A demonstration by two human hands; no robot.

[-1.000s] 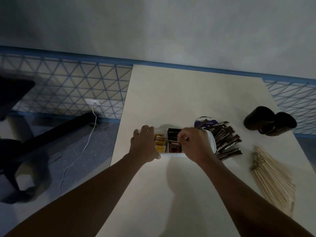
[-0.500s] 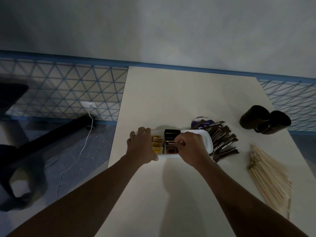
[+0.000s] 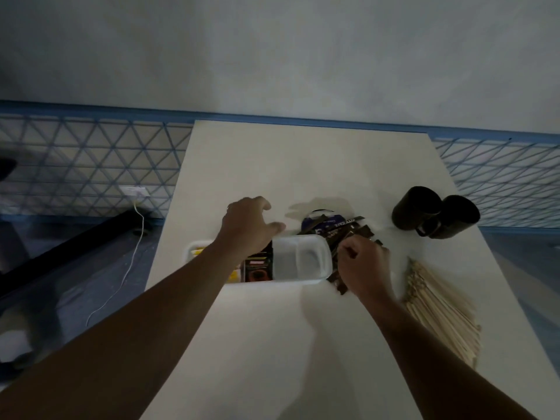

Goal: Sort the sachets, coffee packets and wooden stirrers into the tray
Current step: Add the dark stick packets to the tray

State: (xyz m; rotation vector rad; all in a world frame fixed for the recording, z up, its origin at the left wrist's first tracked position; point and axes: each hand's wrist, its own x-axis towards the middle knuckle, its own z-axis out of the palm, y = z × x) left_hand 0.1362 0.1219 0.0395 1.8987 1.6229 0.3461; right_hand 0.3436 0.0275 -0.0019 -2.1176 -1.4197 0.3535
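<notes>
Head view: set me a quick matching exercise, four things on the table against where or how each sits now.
1 wooden stirrers
2 black mugs
3 loose coffee packets
4 tray's right compartment

A empty
B under the right hand
C beyond the stirrers, by the right edge
D fanned out, near right

Pairs: 1-D, 2-C, 3-B, 4-A

White rectangular table (image 3: 303, 165), far edge at the wall. White tray (image 3: 189, 251) sat toward the left edge, about mid-depth. A pile of dark packets (image 3: 342, 228) lay at the tray's right end, fanned out behind and beside it. A loose bundle of stirrers (image 3: 439, 307) lay near the right edge, apart from the packets, angled toward the near-right corner. Two dark mugs (image 3: 416, 212) lay on their sides, touching each other, behind the stirrers.
</notes>
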